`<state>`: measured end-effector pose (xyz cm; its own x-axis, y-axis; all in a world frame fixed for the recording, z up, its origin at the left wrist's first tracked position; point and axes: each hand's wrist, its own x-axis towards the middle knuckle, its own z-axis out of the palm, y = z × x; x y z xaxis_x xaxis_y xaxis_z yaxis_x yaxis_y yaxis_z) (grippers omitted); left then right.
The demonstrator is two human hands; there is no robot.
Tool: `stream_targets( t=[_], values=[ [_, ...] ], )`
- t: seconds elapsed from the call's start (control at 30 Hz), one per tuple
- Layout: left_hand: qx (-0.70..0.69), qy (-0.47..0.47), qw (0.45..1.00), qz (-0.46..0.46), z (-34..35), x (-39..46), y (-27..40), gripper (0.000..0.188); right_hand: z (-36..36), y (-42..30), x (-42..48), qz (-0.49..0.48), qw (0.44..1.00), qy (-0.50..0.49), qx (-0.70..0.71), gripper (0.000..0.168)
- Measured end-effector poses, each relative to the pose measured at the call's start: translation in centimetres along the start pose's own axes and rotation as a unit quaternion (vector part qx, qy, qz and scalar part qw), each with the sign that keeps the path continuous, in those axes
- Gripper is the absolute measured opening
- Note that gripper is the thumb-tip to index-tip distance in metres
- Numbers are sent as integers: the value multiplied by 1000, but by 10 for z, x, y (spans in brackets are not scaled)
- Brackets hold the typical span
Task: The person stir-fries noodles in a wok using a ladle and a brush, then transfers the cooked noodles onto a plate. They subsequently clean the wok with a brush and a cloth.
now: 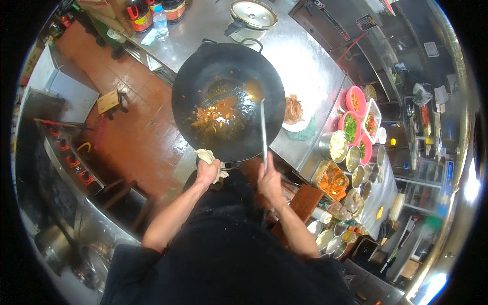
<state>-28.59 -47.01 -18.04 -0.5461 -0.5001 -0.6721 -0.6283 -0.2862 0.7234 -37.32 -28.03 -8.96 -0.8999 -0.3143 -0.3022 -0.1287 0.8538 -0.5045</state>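
Observation:
A large black wok point(228, 61) is before me, with reddish-brown oily sauce and bits of food point(215, 118) spread over its middle. My left hand point(208, 171) grips a folded cream cloth point(206, 155) at the wok's near handle, which the cloth partly covers. The long metal handle of a ladle point(263, 133) is in my right hand point(270, 182). Its bowl point(254, 90) rests inside the wok, towards the right wall, and looks blurred. Just right of the wok, a white plate point(296, 126) holds browned meat point(293, 110) and sits on a green cloth point(306, 131).
A pressure cooker point(251, 17) and a water bottle point(161, 26) stand on the steel counter point(312, 65). Pink bowls point(349, 127) and steel containers point(331, 146) of cut ingredients line the right. A small wooden stool point(108, 101) is on the tiled floor. Stove knobs point(72, 161) show at left.

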Motion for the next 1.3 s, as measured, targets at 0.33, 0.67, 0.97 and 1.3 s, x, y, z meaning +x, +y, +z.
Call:
stream_targets(
  t=[0.33,0.67,0.97,1.3],
  values=[
    [13,-45,999,13,-14,4,8,36,-15,15,-19,-41,999,32,-5,52],
    [10,-24,1000,13,-20,9,-8,29,-43,-21,-54,351,221,-401,817,47],
    [63,-43,997,29,-7,0,14,27,-34,-17,-9,88,972,-173,132,53],
    [49,-40,994,85,-15,14,-6,16,-48,-31,-56,270,333,-443,788,43]
  ],
)
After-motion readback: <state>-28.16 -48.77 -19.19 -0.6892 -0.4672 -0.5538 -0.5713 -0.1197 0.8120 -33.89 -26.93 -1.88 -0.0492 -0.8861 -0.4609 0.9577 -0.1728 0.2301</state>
